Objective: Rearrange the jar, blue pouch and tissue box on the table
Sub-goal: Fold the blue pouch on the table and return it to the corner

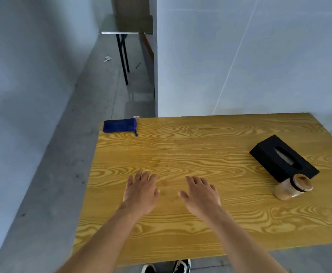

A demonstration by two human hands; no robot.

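Wooden table (200, 138), yellow-brown top with bold wavy grain, smooth and slightly glossy, rectangular. Left hand (139, 192) and right hand (200, 194) both extended palm-down over the near-middle of the table, fingers straight and slightly spread, holding nothing; whether the palms touch the wood cannot be told. The hands are near each other but apart. Blue pouch (119, 125) lies flat at the far left corner of the table, soft fabric, rectangular, with a gathered drawstring end pointing right (one short edge overhangs the table's left side). A small pale object (136, 117) sits just beyond the pouch's gathered end, too small to identify. Tissue box (283, 157) on the right side of the table, black, matte, long rectangular block set at an angle, with an oval slot in its top. Jar (292, 187) lies on its side at the box's near end, touching or just beside it, clear cylindrical body with tan-brown contents, lid end facing the camera. No readable writing on any item. Grey concrete floor (49, 174), pale walls, black-and-white shoes (167, 267) below the near table edge.
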